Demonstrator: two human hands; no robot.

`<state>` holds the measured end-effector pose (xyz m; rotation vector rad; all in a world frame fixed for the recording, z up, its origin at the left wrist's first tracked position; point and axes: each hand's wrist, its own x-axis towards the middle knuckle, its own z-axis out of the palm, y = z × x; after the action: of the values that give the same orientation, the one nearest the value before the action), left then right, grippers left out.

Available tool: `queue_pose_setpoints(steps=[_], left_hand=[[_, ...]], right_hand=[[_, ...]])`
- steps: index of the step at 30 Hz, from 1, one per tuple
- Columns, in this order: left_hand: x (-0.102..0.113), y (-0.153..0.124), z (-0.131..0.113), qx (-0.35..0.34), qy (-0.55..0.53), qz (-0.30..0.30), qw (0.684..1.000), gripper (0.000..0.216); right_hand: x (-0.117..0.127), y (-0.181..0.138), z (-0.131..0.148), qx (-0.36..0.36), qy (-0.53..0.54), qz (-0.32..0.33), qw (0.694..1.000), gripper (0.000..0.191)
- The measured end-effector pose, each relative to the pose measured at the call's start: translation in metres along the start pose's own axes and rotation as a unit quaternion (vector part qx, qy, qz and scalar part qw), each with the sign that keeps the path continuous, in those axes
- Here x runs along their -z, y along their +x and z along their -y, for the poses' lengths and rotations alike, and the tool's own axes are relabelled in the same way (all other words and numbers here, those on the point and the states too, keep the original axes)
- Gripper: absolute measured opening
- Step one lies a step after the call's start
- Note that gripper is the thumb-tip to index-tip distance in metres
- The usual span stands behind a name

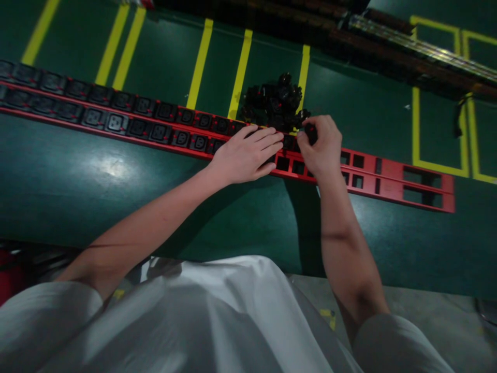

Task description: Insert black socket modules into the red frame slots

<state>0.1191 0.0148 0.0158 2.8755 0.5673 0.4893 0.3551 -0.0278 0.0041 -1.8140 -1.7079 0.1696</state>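
Note:
Two long red metal strips (392, 171) lie side by side across the bench, slanting down to the right. Black power sockets (116, 123) fill their openings on the left; toward the right the square cutouts show bare. My left hand (248, 154) rests flat on the strips with its fingers stretched out, covering some sockets. My right hand (321, 145) is closed, thumb and fingers pinching a black socket (310, 133) just above the far strip's cutouts. Behind my hands sits a heap of loose black sockets (275, 101).
The green bench top (163, 176) carries yellow tape lines (200, 65). Dark rails (310, 26) run along the back. A small black part (459, 116) lies at the right, and something red (10, 274) shows at the lower left.

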Motion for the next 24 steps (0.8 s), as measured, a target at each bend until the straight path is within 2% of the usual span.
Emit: queue_pose_setpoints(steps=[3, 12, 19, 24], left_hand=[[-0.0004, 0.0001, 0.0004, -0.001, 0.0, 0.006, 1.0, 0.058], [0.0007, 0.0002, -0.001, -0.002, 0.014, 0.003, 1.0, 0.049], [-0.0015, 0.0003, 0.0006, 0.001, -0.014, -0.001, 1.0, 0.056], [0.0003, 0.0005, -0.0004, -0.002, -0.004, -0.002, 1.0, 0.05]], right_hand=[[0.0002, -0.0003, 0.0004, 0.0, -0.001, -0.003, 1.0, 0.015], [0.0003, -0.0005, 0.0007, -0.002, -0.005, -0.002, 1.0, 0.017], [0.0013, -0.0007, 0.0021, -0.008, -0.001, 0.007, 1.0, 0.017], [0.0013, -0.0011, 0.0025, -0.007, 0.002, 0.007, 1.0, 0.018]])
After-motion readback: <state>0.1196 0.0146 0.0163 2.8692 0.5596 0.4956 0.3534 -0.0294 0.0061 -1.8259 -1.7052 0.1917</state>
